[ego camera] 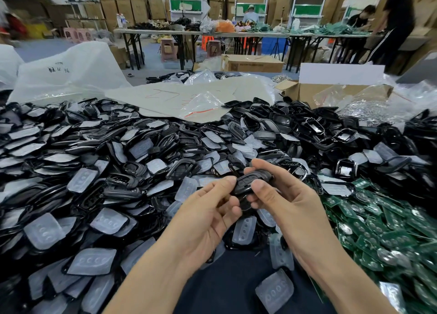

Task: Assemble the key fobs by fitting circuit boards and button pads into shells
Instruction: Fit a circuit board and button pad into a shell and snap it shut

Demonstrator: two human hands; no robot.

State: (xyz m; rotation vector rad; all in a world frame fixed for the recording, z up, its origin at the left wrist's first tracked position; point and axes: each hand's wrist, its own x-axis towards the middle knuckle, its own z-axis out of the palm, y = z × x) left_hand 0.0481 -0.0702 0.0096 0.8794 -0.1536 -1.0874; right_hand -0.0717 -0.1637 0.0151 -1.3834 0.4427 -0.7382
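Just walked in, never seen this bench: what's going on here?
A person holds one black key fob shell in both hands, left hand and right hand pinching it above the parts. Heaps of black shells and translucent button pads surround it; green circuit boards are piled to the right.

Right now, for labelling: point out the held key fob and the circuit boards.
key fob (249,180): head view, black front face.
circuit boards (387,238): head view, middle of green pile.
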